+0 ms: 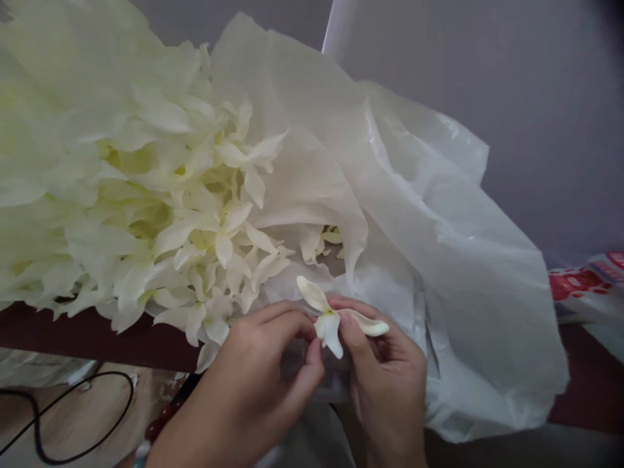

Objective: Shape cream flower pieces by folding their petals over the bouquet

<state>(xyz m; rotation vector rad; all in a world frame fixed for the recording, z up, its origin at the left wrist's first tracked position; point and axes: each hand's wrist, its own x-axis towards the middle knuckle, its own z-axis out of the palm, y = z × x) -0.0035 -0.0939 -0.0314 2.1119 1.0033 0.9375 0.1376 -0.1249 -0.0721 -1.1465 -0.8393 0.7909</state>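
A single white flower [330,331] with a pale yellow centre is held between my two hands. My right hand [385,364] pinches it at its right side, thumb on a petal near the centre. At its left side, the thumb and index finger of my left hand [266,364] are closed on a petal edge. A large heap of similar white flowers [195,227] fills the left of the view. Behind my hands lies a crumpled white plastic bag [419,214], with a few more flowers [331,235] showing through its opening.
A dark red surface edge [97,335] runs under the flowers and the bag. A black cable [127,406] loops at the lower left. At the right edge lies a red and white package [580,283]. A grey wall [536,97] stands behind.
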